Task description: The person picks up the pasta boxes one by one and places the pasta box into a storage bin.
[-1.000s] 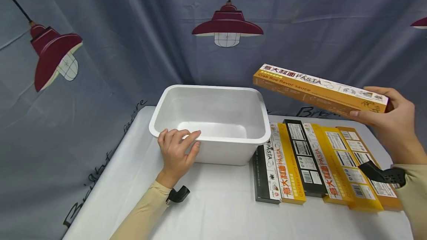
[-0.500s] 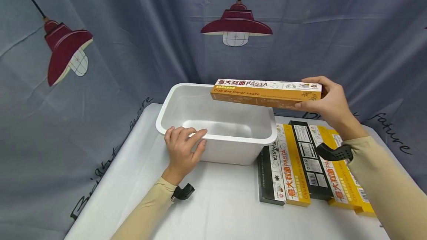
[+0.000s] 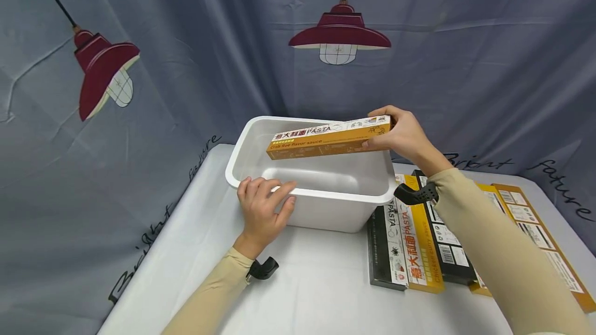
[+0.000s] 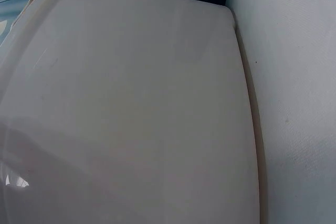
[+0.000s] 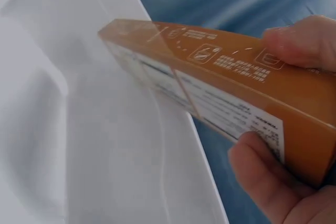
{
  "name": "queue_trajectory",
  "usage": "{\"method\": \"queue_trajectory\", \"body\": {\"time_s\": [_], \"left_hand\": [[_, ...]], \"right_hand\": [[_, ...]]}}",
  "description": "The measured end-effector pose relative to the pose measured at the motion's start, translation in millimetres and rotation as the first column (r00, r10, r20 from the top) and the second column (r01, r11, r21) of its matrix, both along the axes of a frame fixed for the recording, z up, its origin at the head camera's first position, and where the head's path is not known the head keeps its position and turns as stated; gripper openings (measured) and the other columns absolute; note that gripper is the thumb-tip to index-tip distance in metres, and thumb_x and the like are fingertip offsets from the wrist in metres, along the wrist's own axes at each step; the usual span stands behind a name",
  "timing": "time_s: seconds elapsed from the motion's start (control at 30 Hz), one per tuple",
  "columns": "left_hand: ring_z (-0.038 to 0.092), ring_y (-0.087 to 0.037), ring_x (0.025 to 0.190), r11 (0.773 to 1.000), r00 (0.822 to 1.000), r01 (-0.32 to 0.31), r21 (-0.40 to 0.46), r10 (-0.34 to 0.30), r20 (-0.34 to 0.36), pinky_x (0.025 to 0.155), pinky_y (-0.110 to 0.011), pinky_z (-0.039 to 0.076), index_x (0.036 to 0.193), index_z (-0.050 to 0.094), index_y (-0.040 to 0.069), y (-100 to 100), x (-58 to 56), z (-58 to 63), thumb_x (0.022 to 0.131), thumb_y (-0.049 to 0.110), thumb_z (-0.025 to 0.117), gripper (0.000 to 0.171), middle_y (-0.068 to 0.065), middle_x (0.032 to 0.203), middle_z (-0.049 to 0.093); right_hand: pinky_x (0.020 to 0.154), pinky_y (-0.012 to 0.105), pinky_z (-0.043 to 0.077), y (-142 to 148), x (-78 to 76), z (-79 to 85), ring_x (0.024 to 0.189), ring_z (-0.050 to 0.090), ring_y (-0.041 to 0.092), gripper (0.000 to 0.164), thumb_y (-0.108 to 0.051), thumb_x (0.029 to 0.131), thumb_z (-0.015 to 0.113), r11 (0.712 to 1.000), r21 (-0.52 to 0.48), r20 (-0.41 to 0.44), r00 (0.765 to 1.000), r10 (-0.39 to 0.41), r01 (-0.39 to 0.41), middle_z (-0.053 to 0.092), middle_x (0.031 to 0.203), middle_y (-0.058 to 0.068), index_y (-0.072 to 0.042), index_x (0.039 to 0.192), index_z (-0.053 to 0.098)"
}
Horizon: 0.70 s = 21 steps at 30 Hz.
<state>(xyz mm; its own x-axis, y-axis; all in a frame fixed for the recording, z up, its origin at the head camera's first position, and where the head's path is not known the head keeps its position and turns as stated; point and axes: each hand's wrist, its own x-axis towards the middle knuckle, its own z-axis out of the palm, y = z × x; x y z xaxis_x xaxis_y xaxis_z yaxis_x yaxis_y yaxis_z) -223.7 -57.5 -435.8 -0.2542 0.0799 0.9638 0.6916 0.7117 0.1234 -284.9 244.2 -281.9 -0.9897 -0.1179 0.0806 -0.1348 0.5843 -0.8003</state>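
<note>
My right hand [image 3: 405,136] grips the right end of an orange pasta box [image 3: 321,139] labelled "Crab Roe flavor sauce". The box hangs over the opening of a white plastic tub [image 3: 326,213], its left end tilted slightly down. In the right wrist view, thumb and fingers [image 5: 257,166] pinch the box [image 5: 184,51] from opposite sides, with the tub's pale inner wall behind. At the tub's front rim, left of the middle, my left hand [image 3: 264,211] hooks its fingers over the edge. Only the tub's outer wall [image 4: 131,93] shows large in the left wrist view.
Right of the tub, several black, yellow and orange pasta boxes [image 3: 421,252] lie side by side on the white tablecloth [image 3: 321,283]. My right forearm covers some of them. A grey-blue curtain [image 3: 209,66] printed with red lamps hangs behind the table.
My right hand has carried the orange pasta box leftward from above the row of boxes to over the tub, and its left end has dipped. The left hand stays at the rim.
</note>
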Motion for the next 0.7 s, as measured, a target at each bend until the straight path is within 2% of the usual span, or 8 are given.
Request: {"method": "queue_trajectory", "body": {"time_s": [0.17, 0.33, 0.57, 0.7], "left_hand": [[0.053, -0.026, 0.089, 1.0, 1.0, 0.004, 0.004, -0.004, -0.004, 0.095, -0.053, 0.028, 0.098, 0.078, 0.019, -0.2, -0.1, -0.1, 0.098, 0.032, 0.057, 0.025, -0.005, 0.088, 0.065], [0.053, -0.026, 0.089, 1.0, 1.0, 0.006, 0.005, -0.006, -0.009, 0.096, -0.051, 0.029, 0.098, 0.078, 0.019, 0.1, 0.4, -0.6, 0.098, 0.033, 0.057, 0.025, -0.004, 0.089, 0.066], [0.055, -0.026, 0.09, 1.0, 1.0, 0.002, 0.007, -0.002, -0.011, 0.096, -0.05, 0.029, 0.098, 0.078, 0.019, -0.1, 1.2, -0.5, 0.098, 0.034, 0.057, 0.026, -0.004, 0.089, 0.066], [0.054, -0.026, 0.09, 1.0, 1.0, 0.0, 0.007, 0.0, -0.011, 0.097, -0.05, 0.029, 0.098, 0.078, 0.02, -1.3, 1.1, -0.2, 0.098, 0.034, 0.057, 0.025, -0.004, 0.089, 0.065]], "right_hand": [[0.081, 0.033, 0.05, -22.8, -16.7, -3.0, 0.1, 0.06, 0.027, 0.072, -0.02, 0.074, 0.085, 0.994, 0.106, 0.025, 1.0, 0.016, -0.019, 0.061, 0.116, 0.016, -0.013, 0.14, 0.057], [0.083, 0.035, 0.047, -38.0, -31.2, -10.4, 0.102, 0.061, 0.028, 0.072, -0.022, 0.071, 0.085, 0.984, 0.173, 0.051, 0.998, 0.038, -0.047, 0.064, 0.116, 0.016, -0.012, 0.137, 0.059], [0.082, 0.033, 0.046, -53.9, -45.2, -16.3, 0.102, 0.06, 0.027, 0.066, -0.022, 0.067, 0.085, 0.98, 0.187, 0.059, 0.996, 0.063, -0.073, 0.065, 0.116, 0.016, -0.01, 0.128, 0.063], [0.083, 0.034, 0.046, -60.2, -49.9, -19.9, 0.104, 0.06, 0.028, 0.066, -0.023, 0.067, 0.085, 0.976, 0.203, 0.067, 0.996, 0.061, -0.074, 0.065, 0.118, 0.015, -0.01, 0.128, 0.063]]}}
